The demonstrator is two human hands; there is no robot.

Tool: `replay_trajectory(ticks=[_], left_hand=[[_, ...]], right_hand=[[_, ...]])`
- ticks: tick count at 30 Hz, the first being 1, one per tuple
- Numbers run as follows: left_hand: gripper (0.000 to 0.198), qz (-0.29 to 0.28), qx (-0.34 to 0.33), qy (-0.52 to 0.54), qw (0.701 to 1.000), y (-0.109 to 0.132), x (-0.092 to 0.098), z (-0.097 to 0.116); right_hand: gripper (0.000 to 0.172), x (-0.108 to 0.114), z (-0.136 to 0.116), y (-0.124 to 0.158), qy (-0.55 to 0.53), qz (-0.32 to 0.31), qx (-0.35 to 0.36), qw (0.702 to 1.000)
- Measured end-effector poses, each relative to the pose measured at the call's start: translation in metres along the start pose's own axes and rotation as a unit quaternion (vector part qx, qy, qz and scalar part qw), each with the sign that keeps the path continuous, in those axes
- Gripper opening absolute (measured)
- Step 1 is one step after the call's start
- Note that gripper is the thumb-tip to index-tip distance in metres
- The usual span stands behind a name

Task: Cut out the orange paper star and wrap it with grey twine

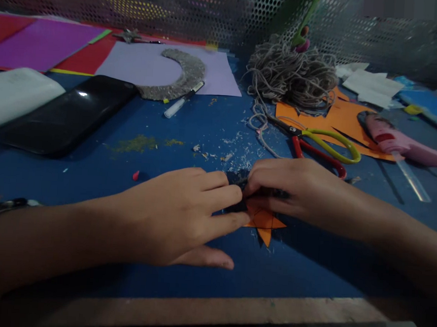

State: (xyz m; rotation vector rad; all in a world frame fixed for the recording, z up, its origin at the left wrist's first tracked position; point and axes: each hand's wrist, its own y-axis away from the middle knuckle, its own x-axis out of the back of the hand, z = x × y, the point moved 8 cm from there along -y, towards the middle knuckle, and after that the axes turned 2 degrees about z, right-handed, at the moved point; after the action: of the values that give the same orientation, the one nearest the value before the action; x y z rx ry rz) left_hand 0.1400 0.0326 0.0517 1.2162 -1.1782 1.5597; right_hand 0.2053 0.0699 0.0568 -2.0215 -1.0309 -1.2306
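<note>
An orange paper star [265, 223] with dark pen lines lies on the blue table, partly covered by both hands. My left hand [185, 216] rests beside it from the left, fingers stretched and thumb apart, with a fingertip touching the star's edge. Over the star's upper part, my right hand [294, 188] is closed in a pinch; what its fingertips hold is hidden. A thin strand seems to show between the hands. Just beyond my right hand lie scissors [312, 139] with yellow and red handles, near a loose strand from the grey yarn pile [290, 74].
A pink glue gun [401, 142] and cut orange paper [340, 116] lie right. A grey yarn-covered crescent [189, 68] and a marker [183, 99] sit on lilac paper [224, 75]. At left is a black phone [73, 110]. Scraps litter the middle; perforated metal stands behind.
</note>
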Motion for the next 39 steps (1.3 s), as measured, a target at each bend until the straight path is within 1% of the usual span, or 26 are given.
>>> replay_trajectory(ticks=[4, 7, 9, 11, 13, 16, 19, 22, 26, 29, 31, 33, 35, 37, 39], left_hand=[[0.039, 0.009, -0.005, -0.006, 1.000, 0.000, 0.000, 0.000], [0.040, 0.013, -0.009, -0.011, 1.000, -0.001, 0.000, 0.000], [0.042, 0.016, -0.009, -0.014, 1.000, -0.001, 0.001, 0.000], [0.041, 0.014, -0.007, -0.016, 1.000, -0.001, 0.001, -0.001], [0.038, 0.007, -0.005, -0.012, 1.000, -0.001, 0.001, -0.001], [0.040, -0.004, -0.002, -0.007, 1.000, -0.001, 0.000, -0.001], [0.041, -0.007, -0.001, -0.008, 1.000, -0.001, 0.000, 0.000], [0.041, -0.005, 0.000, -0.008, 1.000, -0.001, 0.001, -0.001], [0.039, -0.001, -0.001, -0.008, 1.000, -0.003, 0.001, -0.001], [0.040, -0.002, -0.005, -0.014, 1.000, -0.002, 0.001, 0.000], [0.039, -0.004, -0.004, -0.017, 1.000, -0.001, 0.000, 0.000], [0.039, -0.006, -0.005, -0.016, 1.000, -0.001, 0.000, 0.000], [0.039, -0.005, -0.007, -0.018, 1.000, 0.000, 0.000, 0.001], [0.039, -0.009, -0.005, -0.019, 1.000, -0.001, 0.000, 0.000], [0.039, -0.009, -0.001, -0.014, 1.000, -0.001, -0.001, -0.001]], right_hand=[[0.018, -0.003, -0.011, 0.002, 0.077, -0.016, 0.012, 0.997], [0.027, -0.005, -0.019, 0.002, 0.133, -0.011, 0.031, 0.991], [0.029, -0.006, -0.021, 0.002, 0.151, -0.003, 0.040, 0.988], [0.026, -0.005, -0.018, 0.001, 0.138, 0.012, 0.037, 0.990], [0.020, -0.003, -0.011, 0.000, 0.085, 0.019, 0.020, 0.996], [0.009, 0.000, 0.002, -0.001, 0.002, 0.005, -0.018, 1.000], [0.001, 0.002, 0.006, -0.002, -0.022, -0.003, -0.033, 0.999], [0.008, 0.001, 0.002, -0.002, -0.008, -0.001, -0.022, 1.000], [0.013, -0.004, -0.008, 0.000, 0.047, 0.003, 0.004, 0.999], [0.016, -0.006, -0.008, 0.001, 0.085, 0.015, -0.001, 0.996], [0.017, -0.003, -0.006, 0.001, 0.075, 0.033, -0.009, 0.997], [0.016, 0.000, -0.003, 0.000, 0.034, 0.042, -0.007, 0.999], [0.009, 0.002, 0.000, 0.000, -0.008, 0.032, -0.009, 0.999], [0.004, 0.002, 0.003, -0.001, -0.024, 0.021, -0.018, 0.999], [0.005, 0.002, 0.004, -0.001, -0.019, 0.017, -0.022, 0.999]])
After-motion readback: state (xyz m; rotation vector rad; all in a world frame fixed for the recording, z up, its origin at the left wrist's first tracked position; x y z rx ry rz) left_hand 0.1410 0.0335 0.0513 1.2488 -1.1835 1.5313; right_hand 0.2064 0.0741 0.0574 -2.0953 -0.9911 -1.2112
